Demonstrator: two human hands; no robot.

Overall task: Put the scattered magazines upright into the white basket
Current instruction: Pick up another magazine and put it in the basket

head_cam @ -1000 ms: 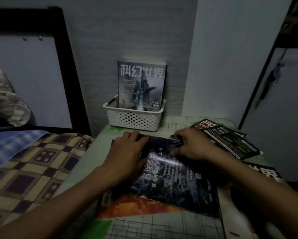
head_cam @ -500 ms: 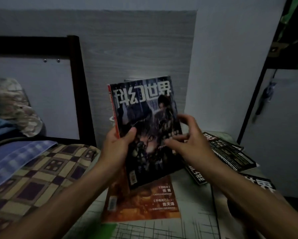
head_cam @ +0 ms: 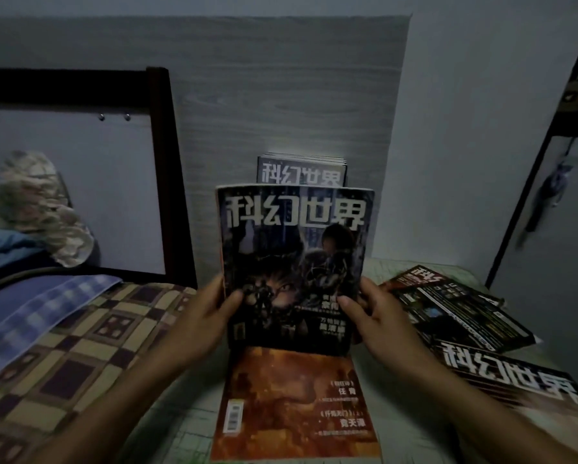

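Dark magazine (head_cam: 294, 262), gripped upright by left hand (head_cam: 210, 316) and right hand (head_cam: 378, 316), hides the basket

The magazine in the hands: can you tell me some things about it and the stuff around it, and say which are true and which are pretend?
1. Both hands, left hand and right hand, hold the dark magazine upright. True.
2. An orange magazine lies flat below it. True.
3. No magazines lie on the right. False: the scattered magazines lie there.
4. The white basket shows fully. False: the held magazine hides it; only the standing magazine peeks out.
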